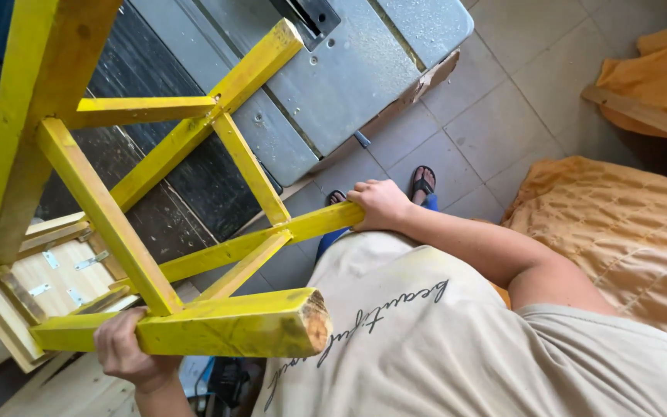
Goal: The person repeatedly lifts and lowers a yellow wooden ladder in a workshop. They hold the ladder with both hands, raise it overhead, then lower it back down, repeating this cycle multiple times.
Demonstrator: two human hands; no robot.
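Lying sideways: yellow stool point(194, 232), legs toward person, both hands gripping.

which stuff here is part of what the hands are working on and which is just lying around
In hand:
yellow painted wooden stool, tipped on its side
left hand gripping one leg
right hand gripping another leg

Lying about:
grey metal saw table
orange quilted cloth
dark wooden planks

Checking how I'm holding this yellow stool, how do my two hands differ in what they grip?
The left hand wraps a thick leg near its raw cut end, close to the camera. The right hand closes on the tip of a thinner leg, farther out above the tiled floor. Both grip yellow legs of one stool.
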